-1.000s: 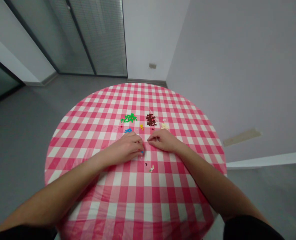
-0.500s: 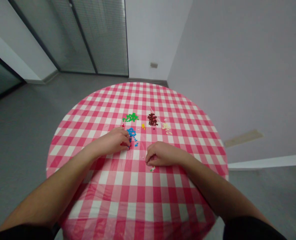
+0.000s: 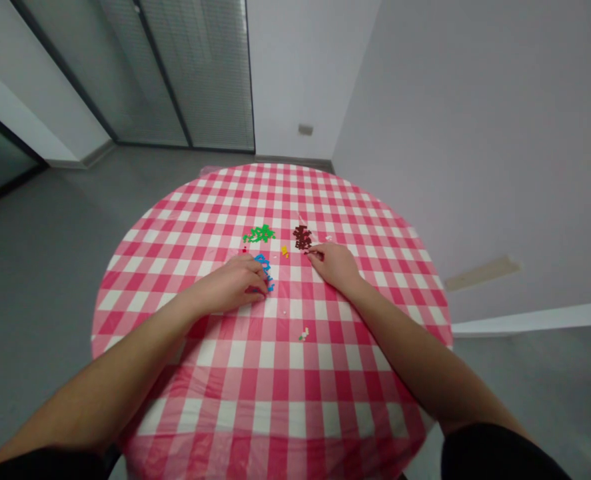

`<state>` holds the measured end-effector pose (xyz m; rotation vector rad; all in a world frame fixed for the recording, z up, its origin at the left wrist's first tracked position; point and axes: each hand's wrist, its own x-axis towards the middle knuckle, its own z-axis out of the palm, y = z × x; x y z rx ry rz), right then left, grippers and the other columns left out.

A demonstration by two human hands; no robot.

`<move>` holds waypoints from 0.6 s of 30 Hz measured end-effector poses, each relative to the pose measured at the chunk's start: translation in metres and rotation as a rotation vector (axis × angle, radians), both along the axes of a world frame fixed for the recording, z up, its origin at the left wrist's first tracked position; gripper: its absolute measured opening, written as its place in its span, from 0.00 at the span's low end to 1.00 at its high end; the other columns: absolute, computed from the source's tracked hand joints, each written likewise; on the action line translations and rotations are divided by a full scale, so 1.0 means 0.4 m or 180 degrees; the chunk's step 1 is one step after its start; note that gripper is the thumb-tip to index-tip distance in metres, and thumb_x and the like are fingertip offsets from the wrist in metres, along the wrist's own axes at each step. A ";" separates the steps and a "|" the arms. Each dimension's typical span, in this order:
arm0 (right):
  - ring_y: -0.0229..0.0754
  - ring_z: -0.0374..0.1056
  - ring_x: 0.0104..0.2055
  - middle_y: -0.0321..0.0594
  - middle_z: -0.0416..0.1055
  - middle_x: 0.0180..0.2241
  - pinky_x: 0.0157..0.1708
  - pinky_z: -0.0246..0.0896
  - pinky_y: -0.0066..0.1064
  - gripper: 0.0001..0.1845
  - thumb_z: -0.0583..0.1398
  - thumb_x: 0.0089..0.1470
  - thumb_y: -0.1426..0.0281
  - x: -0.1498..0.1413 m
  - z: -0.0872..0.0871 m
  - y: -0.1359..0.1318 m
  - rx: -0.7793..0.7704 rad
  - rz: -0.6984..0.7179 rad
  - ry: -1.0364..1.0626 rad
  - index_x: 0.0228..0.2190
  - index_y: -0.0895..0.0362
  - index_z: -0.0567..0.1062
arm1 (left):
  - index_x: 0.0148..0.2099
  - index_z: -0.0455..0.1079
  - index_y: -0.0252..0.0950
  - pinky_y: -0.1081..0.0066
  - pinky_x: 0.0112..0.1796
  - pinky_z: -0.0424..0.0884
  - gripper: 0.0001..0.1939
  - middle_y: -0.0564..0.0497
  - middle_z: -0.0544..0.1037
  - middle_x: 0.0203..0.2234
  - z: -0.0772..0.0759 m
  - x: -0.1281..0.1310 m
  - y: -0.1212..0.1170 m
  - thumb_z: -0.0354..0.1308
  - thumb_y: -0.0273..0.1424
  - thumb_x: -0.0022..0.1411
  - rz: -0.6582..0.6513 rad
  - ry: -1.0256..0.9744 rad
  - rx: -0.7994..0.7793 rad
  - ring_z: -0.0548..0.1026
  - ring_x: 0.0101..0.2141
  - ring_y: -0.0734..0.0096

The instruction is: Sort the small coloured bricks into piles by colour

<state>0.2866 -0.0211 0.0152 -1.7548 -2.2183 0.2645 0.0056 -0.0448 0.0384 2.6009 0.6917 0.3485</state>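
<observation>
My left hand (image 3: pixel 240 283) lies at the small blue building blocks (image 3: pixel 262 260), its fingers curled over part of the pile. Thumb and fingertips come close together at the pile's near edge; whatever is between them is too small to make out. Farther out, my right hand (image 3: pixel 336 263) pinches with thumb and forefinger at a loose brown block (image 3: pixel 306 253), just in front of the pile of small brown blocks (image 3: pixel 302 237). The right hand hides most of the cream blocks behind it. Closer to me lies a little cluster of white and green pieces (image 3: pixel 304 334).
Green blocks (image 3: pixel 260 233) lie scattered behind the blue ones. A few yellow blocks (image 3: pixel 285 252) sit between the piles, and a tiny red piece (image 3: pixel 244 250) is at the left. A red-and-white checked cloth (image 3: pixel 275 380) covers the round table. A wall (image 3: pixel 490 153) stands at the right.
My right hand has moved away from the white and green cluster, forward to the brown blocks. My left hand has shifted slightly right over the blue blocks.
</observation>
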 end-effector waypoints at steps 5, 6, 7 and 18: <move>0.46 0.74 0.44 0.43 0.79 0.44 0.41 0.64 0.34 0.14 0.59 0.66 0.66 0.001 0.008 -0.028 0.0088 0.0200 -0.0120 0.46 0.52 0.83 | 0.39 0.80 0.39 0.66 0.45 0.62 0.09 0.50 0.79 0.36 -0.007 0.071 -0.057 0.59 0.28 0.69 -0.0348 -0.0023 0.0198 0.72 0.40 0.68; 0.46 0.73 0.45 0.43 0.79 0.44 0.41 0.64 0.33 0.14 0.58 0.66 0.67 0.001 0.010 -0.034 0.0100 0.0277 -0.0202 0.46 0.52 0.83 | 0.39 0.80 0.38 0.66 0.44 0.62 0.09 0.50 0.78 0.36 -0.007 0.082 -0.067 0.58 0.28 0.69 -0.0370 -0.0008 0.0232 0.71 0.40 0.68; 0.46 0.73 0.45 0.44 0.78 0.44 0.41 0.63 0.33 0.14 0.58 0.67 0.67 0.001 0.013 -0.040 0.0094 0.0350 -0.0298 0.46 0.51 0.83 | 0.38 0.80 0.38 0.66 0.44 0.62 0.09 0.50 0.78 0.36 -0.006 0.091 -0.074 0.59 0.28 0.69 -0.0352 0.0026 0.0262 0.71 0.40 0.67; 0.46 0.71 0.46 0.45 0.75 0.45 0.42 0.63 0.33 0.18 0.55 0.68 0.66 -0.005 0.005 -0.040 0.0046 0.0381 -0.0317 0.54 0.53 0.78 | 0.40 0.79 0.37 0.66 0.45 0.64 0.08 0.50 0.81 0.36 -0.016 0.094 -0.056 0.58 0.28 0.69 0.0145 -0.0007 0.0106 0.74 0.40 0.67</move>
